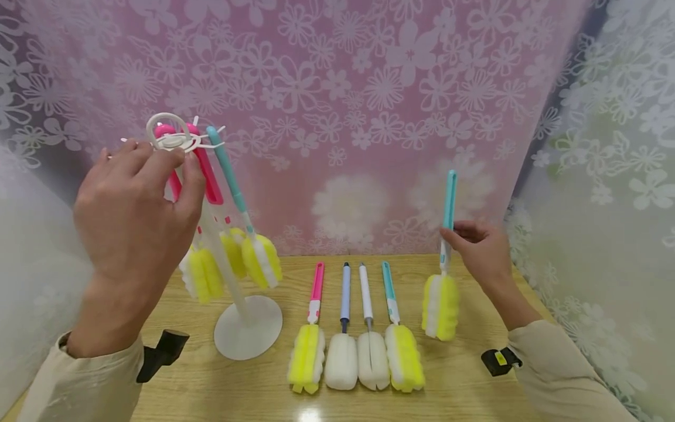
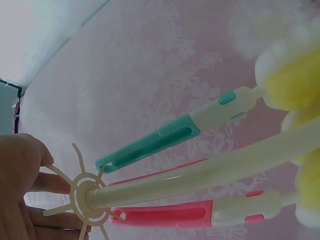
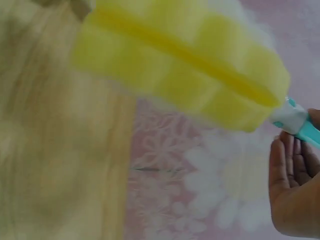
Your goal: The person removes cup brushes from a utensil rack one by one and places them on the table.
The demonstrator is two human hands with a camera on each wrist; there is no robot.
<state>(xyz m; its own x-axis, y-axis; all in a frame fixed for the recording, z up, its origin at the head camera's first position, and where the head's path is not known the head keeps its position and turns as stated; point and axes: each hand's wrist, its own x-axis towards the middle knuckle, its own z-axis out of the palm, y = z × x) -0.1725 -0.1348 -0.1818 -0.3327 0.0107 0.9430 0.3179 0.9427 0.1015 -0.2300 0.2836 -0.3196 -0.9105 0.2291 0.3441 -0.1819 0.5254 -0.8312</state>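
Observation:
My left hand [image 1: 139, 193] holds the hooked top of a white rack [image 1: 248, 340], its thumb against one prong [image 2: 60, 173] in the left wrist view. From the rack hang a teal-handled sponge brush [image 1: 228, 167] and pink-handled sponge brushes [image 1: 210, 179], their yellow and white heads downward. Over at the right, my right hand [image 1: 482, 255] pinches another teal-handled sponge brush [image 1: 440, 308] near the lower end of its handle. That brush is upright with its head at the bottom; its yellow sponge [image 3: 185, 60] fills much of the right wrist view.
On the wooden table [image 1: 453, 387], between the hands, lie a pink-handled brush [image 1: 306, 357], a blue-handled brush [image 1: 341, 360], a white-handled brush [image 1: 372, 360] and a teal-handled brush [image 1: 404, 357] in a row. A pink flowered curtain [image 1: 337, 135] hangs behind.

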